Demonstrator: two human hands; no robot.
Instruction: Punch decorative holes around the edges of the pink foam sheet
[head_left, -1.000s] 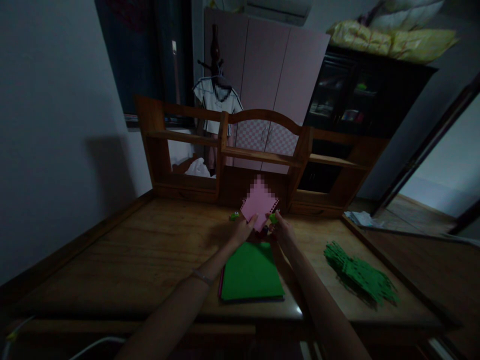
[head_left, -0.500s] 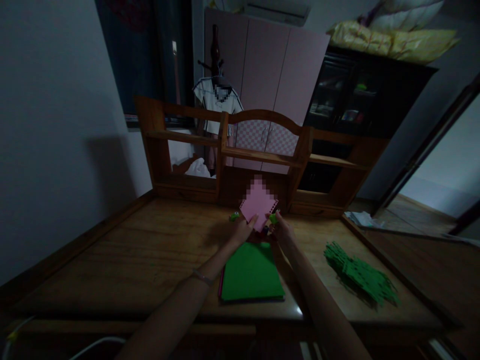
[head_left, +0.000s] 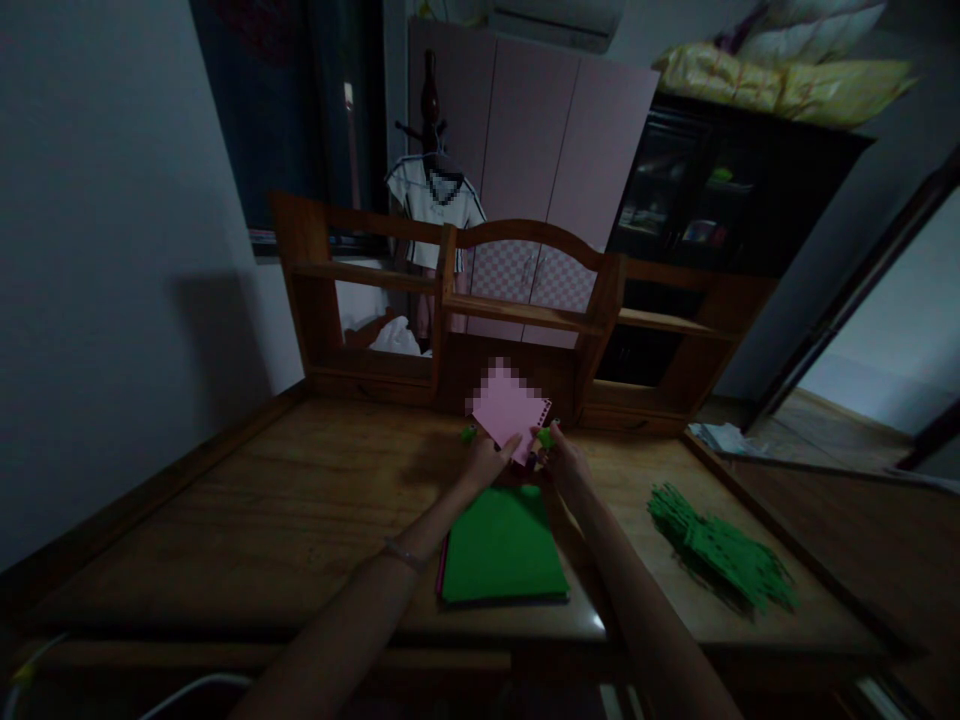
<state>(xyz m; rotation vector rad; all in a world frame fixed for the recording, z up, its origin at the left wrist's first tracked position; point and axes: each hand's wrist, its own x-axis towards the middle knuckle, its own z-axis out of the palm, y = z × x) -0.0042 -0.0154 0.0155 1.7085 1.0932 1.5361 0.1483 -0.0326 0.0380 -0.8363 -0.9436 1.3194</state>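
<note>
Holding pink paper [head_left: 512,408] above the table [head_left: 315,510], pinched in left hand [head_left: 489,463], with small lime-green item [head_left: 545,437] pinched in right hand [head_left: 568,462] just beside. Looks partly worked: perforated along one edge, with frilly green paper pieces [head_left: 720,548] piled at right and green paper stack [head_left: 506,548] seemingly uncut.

Pink paper [head_left: 514,412]: far corner blurred into blocks
Left hand [head_left: 487,464]: fingers under the paper hidden
Right hand [head_left: 568,460]: grip on the small green thing [head_left: 545,437] too dim to tell
Shirt [head_left: 429,210]: neckline blurred
Air conditioner [head_left: 555,22]: top cut off
Black cabinet [head_left: 765,200]: contents too dark to name
</note>
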